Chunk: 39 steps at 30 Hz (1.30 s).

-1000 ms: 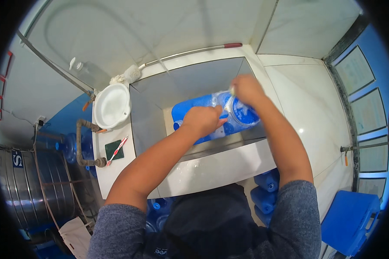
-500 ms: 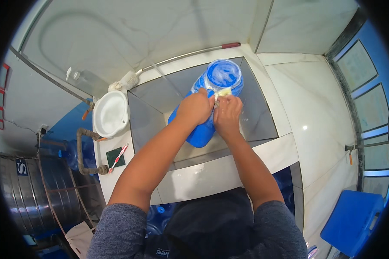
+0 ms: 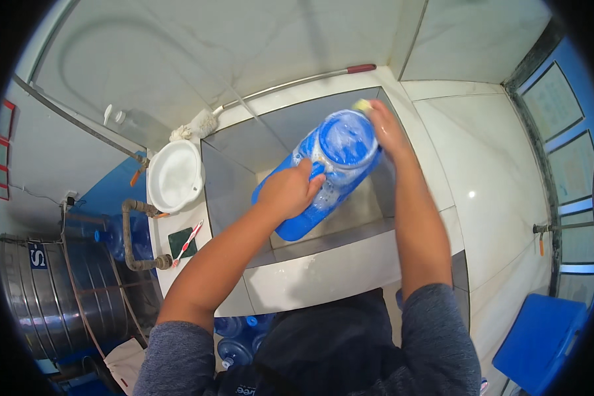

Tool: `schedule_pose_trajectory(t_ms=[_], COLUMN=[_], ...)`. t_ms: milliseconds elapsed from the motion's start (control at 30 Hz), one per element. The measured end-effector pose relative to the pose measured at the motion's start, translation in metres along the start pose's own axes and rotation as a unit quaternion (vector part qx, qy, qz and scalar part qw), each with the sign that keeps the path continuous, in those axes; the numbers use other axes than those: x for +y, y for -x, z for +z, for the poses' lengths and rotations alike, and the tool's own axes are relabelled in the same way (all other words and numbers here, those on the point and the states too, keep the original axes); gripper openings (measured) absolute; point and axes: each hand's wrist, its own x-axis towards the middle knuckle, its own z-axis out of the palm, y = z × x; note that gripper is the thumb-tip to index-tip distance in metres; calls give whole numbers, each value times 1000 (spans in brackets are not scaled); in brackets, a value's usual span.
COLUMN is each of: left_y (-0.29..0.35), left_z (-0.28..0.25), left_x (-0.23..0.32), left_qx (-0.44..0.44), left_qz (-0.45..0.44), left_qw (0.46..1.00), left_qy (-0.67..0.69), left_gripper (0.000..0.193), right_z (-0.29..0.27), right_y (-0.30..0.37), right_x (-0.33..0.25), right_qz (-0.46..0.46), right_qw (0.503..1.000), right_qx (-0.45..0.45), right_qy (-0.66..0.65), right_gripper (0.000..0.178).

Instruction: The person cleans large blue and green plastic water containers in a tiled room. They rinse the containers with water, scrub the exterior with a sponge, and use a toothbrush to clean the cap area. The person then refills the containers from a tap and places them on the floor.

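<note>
1. Since half a second ago, the right hand [image 3: 384, 129] has slid from the jug's side up to its far upper rim, and the jug [image 3: 323, 175] has tipped so its round base faces the camera more fully.
2. Right hand: fingers are closed on a small yellow sponge [image 3: 362, 104], pressed against the top edge of the jug's base.
3. Left hand [image 3: 289, 191]: fingers are clamped around the jug's side, thumb up on the soapy wall near the base.
4. Jug: big, blue, streaked with foam, it is held tilted inside the basin [image 3: 244, 142], with its lower end down toward the basin's front left and its base up toward the back right corner.
5. Room: the basin's right wall lies just beside the right wrist; there is open space to the left of the jug, above the grey floor of the basin.
6. Front edge: the white tiled lip [image 3: 323, 270] runs under both forearms.
7. Bench [image 3: 171, 264] at left: it carries a white bowl [image 3: 175, 177], a green pad [image 3: 180, 242] and a toothbrush [image 3: 187, 242], well apart from the hands.
8. Back ledge: a long-handled brush [image 3: 270, 89] lies along the basin's rear rim.
9. Further out: a steel tank [image 3: 53, 290] stands at left, blue bottles [image 3: 234, 336] sit under the bench, and a blue box [image 3: 541, 340] lies at lower right.
</note>
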Motion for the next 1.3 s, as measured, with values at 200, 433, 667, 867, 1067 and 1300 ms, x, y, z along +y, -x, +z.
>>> schedule_pose_trajectory(t_ms=[200, 433, 667, 867, 1067, 1300], left_y=[4, -18, -33, -70, -45, -26], left_z=[-6, 26, 13, 0, 9, 15], left_x=[10, 21, 31, 26, 54, 56], left_qx=[-26, 156, 12, -6, -65, -65], left_qz=[75, -63, 398, 229, 170, 73], left_qw=[992, 984, 915, 957, 971, 991], left_qy=[-94, -59, -70, -179, -157, -95], left_gripper=[44, 63, 68, 81, 93, 99], right_z=[31, 32, -52, -1, 23, -11], right_y=[-4, 60, 54, 75, 150, 98], right_x=[-72, 36, -4, -54, -22, -60], right_qz=[-204, -77, 235, -86, -243, -176], right_qw=[807, 979, 870, 932, 834, 907], right_qx=[-377, 40, -315, -134, 263, -64], right_qy=[407, 182, 297, 325, 421, 377], right_gripper=[33, 44, 34, 30, 33, 29])
